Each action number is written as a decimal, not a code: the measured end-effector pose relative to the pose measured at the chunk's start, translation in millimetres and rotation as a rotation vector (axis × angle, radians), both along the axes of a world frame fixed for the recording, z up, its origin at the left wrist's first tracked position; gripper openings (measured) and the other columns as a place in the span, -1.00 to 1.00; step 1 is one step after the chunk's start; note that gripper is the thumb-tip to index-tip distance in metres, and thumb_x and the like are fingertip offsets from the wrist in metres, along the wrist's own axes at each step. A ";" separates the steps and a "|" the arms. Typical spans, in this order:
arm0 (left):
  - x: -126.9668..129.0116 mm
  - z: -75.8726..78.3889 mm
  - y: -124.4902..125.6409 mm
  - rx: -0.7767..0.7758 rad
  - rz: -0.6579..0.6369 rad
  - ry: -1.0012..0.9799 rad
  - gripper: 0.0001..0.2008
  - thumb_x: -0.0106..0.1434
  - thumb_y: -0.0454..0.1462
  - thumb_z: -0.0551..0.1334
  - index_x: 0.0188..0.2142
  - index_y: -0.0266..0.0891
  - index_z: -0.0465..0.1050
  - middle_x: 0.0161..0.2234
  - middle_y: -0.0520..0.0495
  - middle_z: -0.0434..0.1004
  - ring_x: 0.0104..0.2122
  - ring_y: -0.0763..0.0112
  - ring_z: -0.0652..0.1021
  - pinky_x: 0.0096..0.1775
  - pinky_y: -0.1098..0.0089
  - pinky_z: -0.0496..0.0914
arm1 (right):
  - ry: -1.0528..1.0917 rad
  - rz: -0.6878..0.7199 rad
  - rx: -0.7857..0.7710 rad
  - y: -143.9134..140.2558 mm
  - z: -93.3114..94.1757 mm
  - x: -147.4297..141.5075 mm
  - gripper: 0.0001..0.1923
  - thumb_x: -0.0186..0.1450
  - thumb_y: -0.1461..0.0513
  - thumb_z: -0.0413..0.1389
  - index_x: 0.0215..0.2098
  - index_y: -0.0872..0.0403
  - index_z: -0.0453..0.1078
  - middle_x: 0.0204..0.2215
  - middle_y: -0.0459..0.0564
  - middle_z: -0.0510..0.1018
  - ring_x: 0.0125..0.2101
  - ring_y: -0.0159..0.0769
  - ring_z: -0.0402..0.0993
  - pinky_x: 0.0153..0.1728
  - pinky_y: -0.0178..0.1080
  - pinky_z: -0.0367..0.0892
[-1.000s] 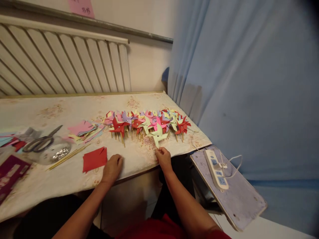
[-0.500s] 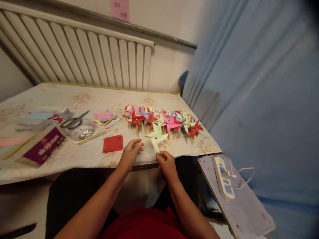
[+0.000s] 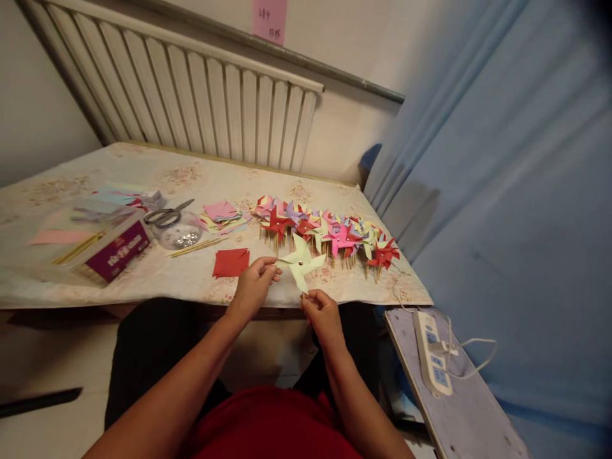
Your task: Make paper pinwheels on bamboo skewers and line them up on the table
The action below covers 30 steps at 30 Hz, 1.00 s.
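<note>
1. Head view: my right hand (image 3: 325, 312) is closed, thumb against fingers, on the stick below the pale green pinwheel (image 3: 300, 262), at the table's (image 3: 184, 277) front edge.
2. My left hand (image 3: 255, 287) has curled fingers at the pinwheel's left blade; I cannot tell whether they grip it.
3. Edges: right of my right hand, the table corner meets a lower, greyish board (image 3: 478, 427) carrying a white power strip (image 3: 433, 357).
4. Room: red paper (image 3: 231, 262) lies just left of my left hand; floral cloth separates it from wooden sticks (image 3: 198, 247) farther left.
5. Materials: beyond both hands, folded-paper pinwheels (image 3: 342, 239) stand crowded, with pointed blades and thin stems.
</note>
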<state>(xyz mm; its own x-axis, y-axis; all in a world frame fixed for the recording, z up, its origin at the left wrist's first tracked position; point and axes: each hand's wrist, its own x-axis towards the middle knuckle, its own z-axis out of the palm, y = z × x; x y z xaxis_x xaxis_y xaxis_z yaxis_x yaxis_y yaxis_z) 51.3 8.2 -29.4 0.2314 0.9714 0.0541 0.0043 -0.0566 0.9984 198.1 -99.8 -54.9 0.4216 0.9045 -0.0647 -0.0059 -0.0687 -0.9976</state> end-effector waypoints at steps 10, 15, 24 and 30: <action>0.9 15.6 -6.8 -0.018 -0.016 -0.065 -0.72 0.21 -0.14 0.18 -0.19 -0.27 0.48 -0.42 -0.08 0.61 -0.43 0.36 0.57 -0.34 0.37 0.37 | 0.035 0.015 -0.004 -3.5 7.3 1.0 -0.77 0.07 0.10 0.22 -0.38 0.07 0.43 -0.61 -0.19 0.43 -0.69 -0.50 0.12 -0.70 -0.40 0.01; -2.0 17.0 -3.2 -0.105 -0.021 -0.154 -0.65 0.21 -0.05 0.23 -0.19 -0.30 0.48 -0.49 -0.06 0.56 -0.42 0.36 0.58 -0.36 0.40 0.36 | 0.051 0.016 0.001 -3.9 11.2 0.8 -0.77 0.05 0.10 0.22 -0.39 0.07 0.42 -0.61 -0.19 0.43 -0.70 -0.51 0.11 -0.71 -0.41 0.00; -7.1 18.4 0.3 -0.362 -0.057 -0.361 -0.65 0.26 -0.03 0.25 -0.21 -0.31 0.50 -0.39 -0.04 0.45 -0.42 0.37 0.61 -0.39 0.42 0.42 | 0.017 0.040 -0.014 -5.3 8.2 0.7 -0.76 0.08 0.10 0.24 -0.36 0.08 0.47 -0.58 -0.16 0.47 -0.69 -0.51 0.12 -0.70 -0.40 0.03; -8.4 21.8 3.0 -0.482 -0.077 -0.432 -0.73 0.27 -0.11 0.25 -0.29 -0.31 0.52 -0.37 -0.08 0.50 -0.46 0.45 0.55 -0.42 0.45 0.43 | 0.018 0.090 -0.019 -4.8 3.6 1.1 -0.77 0.11 0.10 0.23 -0.33 0.08 0.48 -0.57 -0.16 0.48 -0.71 -0.53 0.09 -0.69 -0.39 -0.03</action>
